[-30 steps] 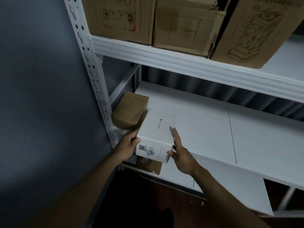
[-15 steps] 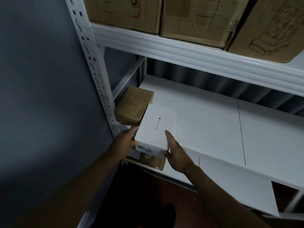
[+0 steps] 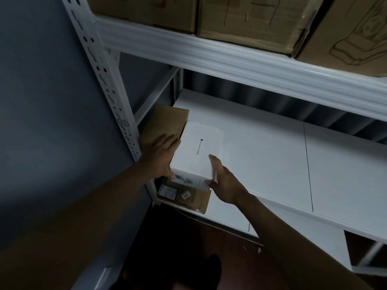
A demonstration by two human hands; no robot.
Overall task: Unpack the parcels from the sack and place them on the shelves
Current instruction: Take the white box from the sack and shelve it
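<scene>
A white box (image 3: pixel 199 151) with a label on its near face lies on the middle shelf (image 3: pixel 272 155) at the left end, its near edge over the shelf's front. My left hand (image 3: pixel 161 155) holds its left side, fingers stretched along it and thumb under the near corner. At the box's near right corner my right hand (image 3: pixel 224 181) grips it, forefinger laid on top. A brown parcel (image 3: pixel 165 124) lies just left of and behind the white box. The sack is out of view.
A brown labelled carton (image 3: pixel 188 197) sits on the lower shelf under the box. Large cardboard boxes (image 3: pixel 251 19) fill the top shelf. A perforated white upright (image 3: pixel 104 80) and a grey wall (image 3: pixel 41 101) stand to the left. White board of the middle shelf stretches to the right.
The white box has slid further onto the middle shelf, beside the brown parcel. My left hand's fingers have moved forward along its left side.
</scene>
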